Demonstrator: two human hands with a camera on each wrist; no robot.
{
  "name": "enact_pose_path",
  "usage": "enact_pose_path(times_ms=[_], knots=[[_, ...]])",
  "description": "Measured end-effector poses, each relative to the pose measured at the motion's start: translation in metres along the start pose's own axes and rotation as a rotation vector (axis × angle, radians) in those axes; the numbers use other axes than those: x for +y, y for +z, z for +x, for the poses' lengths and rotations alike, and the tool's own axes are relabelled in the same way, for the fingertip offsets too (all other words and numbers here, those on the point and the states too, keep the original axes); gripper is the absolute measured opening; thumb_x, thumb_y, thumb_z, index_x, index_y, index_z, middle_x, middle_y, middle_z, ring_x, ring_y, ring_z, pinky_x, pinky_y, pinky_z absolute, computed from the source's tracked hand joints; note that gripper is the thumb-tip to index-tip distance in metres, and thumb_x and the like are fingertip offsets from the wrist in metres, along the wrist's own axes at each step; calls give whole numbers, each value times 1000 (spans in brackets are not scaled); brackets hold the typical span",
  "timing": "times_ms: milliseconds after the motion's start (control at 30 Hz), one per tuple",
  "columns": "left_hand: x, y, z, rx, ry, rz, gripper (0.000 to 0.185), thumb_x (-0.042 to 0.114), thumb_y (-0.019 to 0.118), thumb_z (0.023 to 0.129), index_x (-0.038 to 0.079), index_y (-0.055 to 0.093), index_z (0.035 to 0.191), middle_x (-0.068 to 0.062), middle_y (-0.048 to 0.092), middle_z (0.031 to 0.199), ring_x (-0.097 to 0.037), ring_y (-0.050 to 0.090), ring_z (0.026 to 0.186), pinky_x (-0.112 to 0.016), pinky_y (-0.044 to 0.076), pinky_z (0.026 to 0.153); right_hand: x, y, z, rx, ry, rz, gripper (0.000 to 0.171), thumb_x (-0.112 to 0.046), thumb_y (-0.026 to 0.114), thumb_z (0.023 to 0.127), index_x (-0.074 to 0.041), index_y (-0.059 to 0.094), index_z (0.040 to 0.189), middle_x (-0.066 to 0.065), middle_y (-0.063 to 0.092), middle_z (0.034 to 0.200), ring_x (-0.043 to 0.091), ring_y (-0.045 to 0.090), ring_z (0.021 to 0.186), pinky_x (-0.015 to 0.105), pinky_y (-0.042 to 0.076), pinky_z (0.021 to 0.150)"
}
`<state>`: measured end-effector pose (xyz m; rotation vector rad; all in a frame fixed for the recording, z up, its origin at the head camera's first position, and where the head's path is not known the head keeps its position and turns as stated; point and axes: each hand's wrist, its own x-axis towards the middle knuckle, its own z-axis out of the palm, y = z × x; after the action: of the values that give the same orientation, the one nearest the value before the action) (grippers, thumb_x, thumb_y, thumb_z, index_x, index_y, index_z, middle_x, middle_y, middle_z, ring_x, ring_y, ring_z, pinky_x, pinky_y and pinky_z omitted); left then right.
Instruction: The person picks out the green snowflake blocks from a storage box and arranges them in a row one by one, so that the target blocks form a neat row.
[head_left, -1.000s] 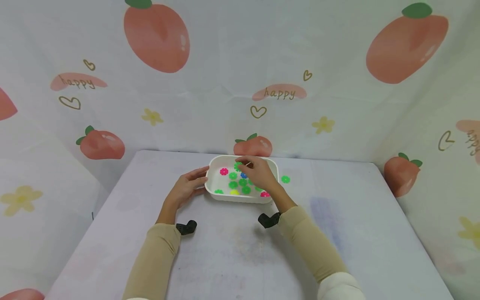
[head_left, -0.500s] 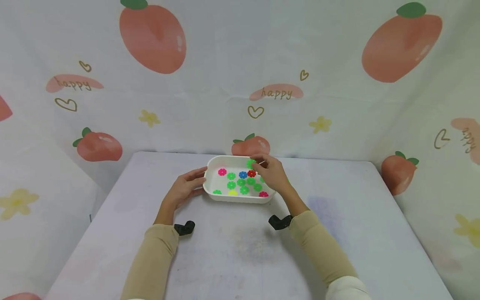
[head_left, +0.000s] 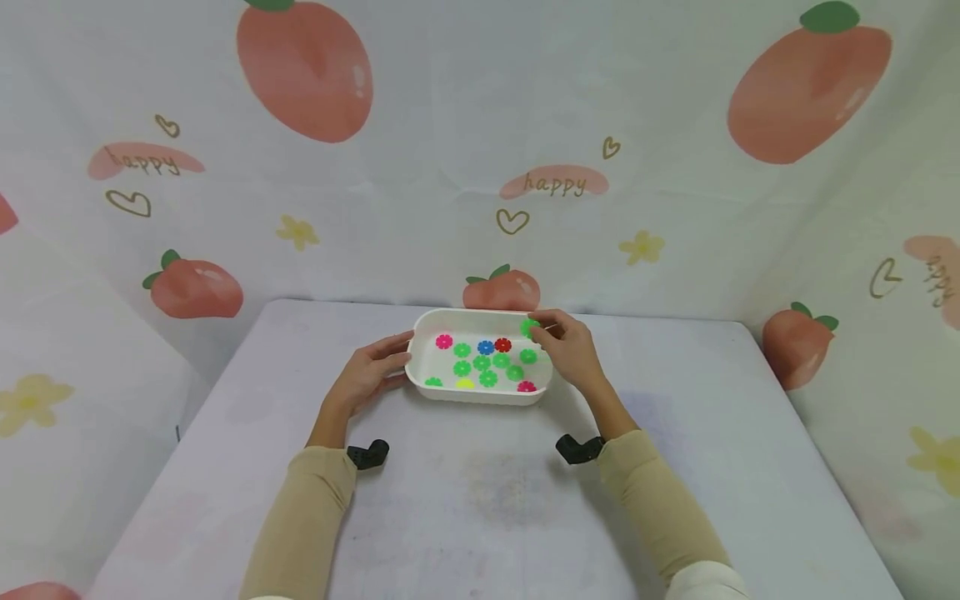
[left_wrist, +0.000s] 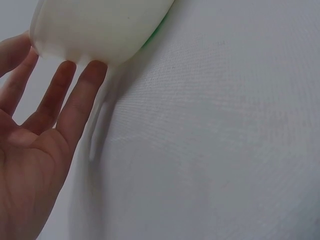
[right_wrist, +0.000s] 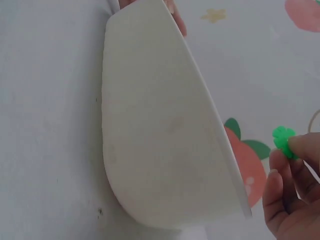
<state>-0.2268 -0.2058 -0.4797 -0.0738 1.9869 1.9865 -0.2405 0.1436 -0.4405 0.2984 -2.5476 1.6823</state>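
Note:
A white tray (head_left: 476, 398) stands near the table's far edge, with several notched flower-shaped discs inside: mostly green, plus blue (head_left: 486, 347), red (head_left: 502, 345), pink (head_left: 444, 342) and yellow (head_left: 465, 384) ones. My left hand (head_left: 366, 377) rests its extended fingertips against the tray's left end; the left wrist view shows those fingertips on the tray wall (left_wrist: 100, 25). Over the tray's right end, my right hand (head_left: 570, 346) pinches a green flower disc (head_left: 529, 327) between thumb and fingers. In the right wrist view that green disc (right_wrist: 284, 137) appears above the rim.
The white table (head_left: 465, 500) extends in front of the tray and to both sides. Behind it hangs a cloth (head_left: 420, 208) printed with peaches. Black wrist devices (head_left: 369, 454) sit at both wrists.
My right hand has moved right across the tray with the green disc pinched, uncovering the blue and red discs and several green ones. The left hand has stayed at the tray's left end.

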Motion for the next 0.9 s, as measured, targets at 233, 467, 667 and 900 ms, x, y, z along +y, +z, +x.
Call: enact_pose_path(times_ms=[233,467,667,900], knots=[[2,1,-2,0,-4,1,49,15,61,93,23,48,140,-5,45,146,-28,48,132,-38,53,98,14,-17,-3,53,67,5,29,-32,63,92,-17,65,117,6,63,106,23,65,90,42,59,76],[3,0,-3,-15,2,-5,50,17,62,93,24,48,141,-6,44,147,-28,47,132,-37,53,97,29,-32,-5,88,120,9,30,-33,64,91,-17,65,116,6,63,104,19,65,89,41,59,77],[3,-2,-3,-14,8,9,51,17,62,93,24,47,141,-5,44,148,-27,48,132,-35,54,96,43,-43,-6,126,188,-6,28,-32,67,89,-16,67,113,6,67,102,11,65,85,21,56,69],[2,-3,0,-23,2,11,52,19,63,92,25,47,141,-5,43,148,-26,49,130,-35,54,97,58,-58,-12,148,199,-161,26,-28,67,88,-13,68,109,8,69,100,11,64,84,17,52,65]])
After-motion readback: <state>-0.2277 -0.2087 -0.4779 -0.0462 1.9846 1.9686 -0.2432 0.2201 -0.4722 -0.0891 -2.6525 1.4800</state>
